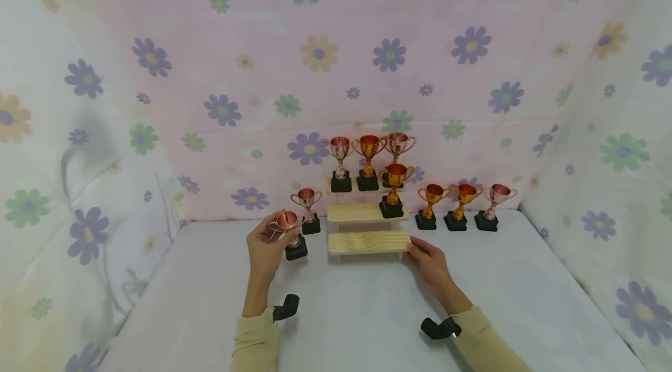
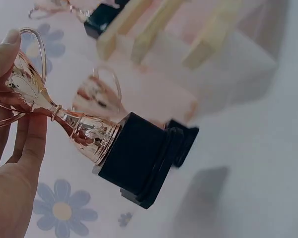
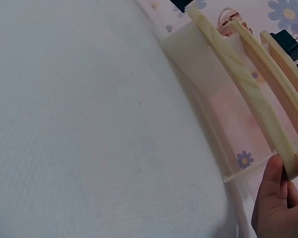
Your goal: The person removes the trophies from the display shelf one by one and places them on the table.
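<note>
My left hand (image 1: pixel 266 251) grips a rose-gold trophy cup (image 1: pixel 287 221) by its bowl and handles. In the left wrist view, its black base (image 2: pixel 136 153) is held off the white table, with a shadow below. A second rose-gold trophy (image 1: pixel 307 199) stands just behind it. On the right, my right hand (image 1: pixel 433 272) pinches the right end of the lowest wooden step (image 1: pixel 369 242) of a three-step display stand; in the right wrist view, thumb and fingers clasp that plank (image 3: pixel 248 89). A gold trophy (image 1: pixel 395 179) stands at the right end of the middle step (image 1: pixel 352 213).
Three trophies line the top step: rose-gold (image 1: pixel 340 150), gold (image 1: pixel 369 150) and rose-gold (image 1: pixel 398 143). Right of the stand, two gold trophies (image 1: pixel 433 197) and a rose-gold one (image 1: pixel 495 197) stand on the table (image 1: pixel 357 313). Flowered cloth (image 1: pixel 252 34) closes the back and sides.
</note>
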`<state>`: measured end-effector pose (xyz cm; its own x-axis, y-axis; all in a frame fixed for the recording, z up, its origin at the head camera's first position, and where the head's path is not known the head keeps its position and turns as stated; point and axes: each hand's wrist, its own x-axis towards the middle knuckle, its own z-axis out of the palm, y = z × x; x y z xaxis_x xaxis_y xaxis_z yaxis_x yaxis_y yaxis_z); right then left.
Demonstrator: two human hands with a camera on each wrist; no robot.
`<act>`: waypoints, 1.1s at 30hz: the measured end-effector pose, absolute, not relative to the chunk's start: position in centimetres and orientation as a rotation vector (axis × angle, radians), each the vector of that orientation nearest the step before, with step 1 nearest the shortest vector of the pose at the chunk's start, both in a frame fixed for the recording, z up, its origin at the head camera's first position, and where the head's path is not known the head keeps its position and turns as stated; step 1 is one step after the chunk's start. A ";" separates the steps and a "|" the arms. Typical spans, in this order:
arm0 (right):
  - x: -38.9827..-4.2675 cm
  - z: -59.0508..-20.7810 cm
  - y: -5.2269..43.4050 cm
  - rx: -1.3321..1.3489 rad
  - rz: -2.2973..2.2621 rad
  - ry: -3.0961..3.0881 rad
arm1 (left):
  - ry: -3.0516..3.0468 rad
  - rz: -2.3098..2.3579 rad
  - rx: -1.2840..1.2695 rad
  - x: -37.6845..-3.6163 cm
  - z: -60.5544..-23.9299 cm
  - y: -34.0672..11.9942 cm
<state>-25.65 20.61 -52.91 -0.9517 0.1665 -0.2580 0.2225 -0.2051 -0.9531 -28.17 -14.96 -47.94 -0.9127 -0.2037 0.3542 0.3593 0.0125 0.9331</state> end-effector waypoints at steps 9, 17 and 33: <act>-25.7 -53.1 20.7 0.492 -2.360 1.965 | -1.966 -1.967 -0.059 -32.0 -48.5 -18.1; -25.7 -53.3 20.7 0.489 -2.352 1.983 | -2.096 -1.957 -0.090 -35.0 -48.9 -19.3; -25.6 -53.2 20.5 0.505 -2.340 2.009 | -2.161 -1.940 -0.125 -37.2 -49.5 -20.0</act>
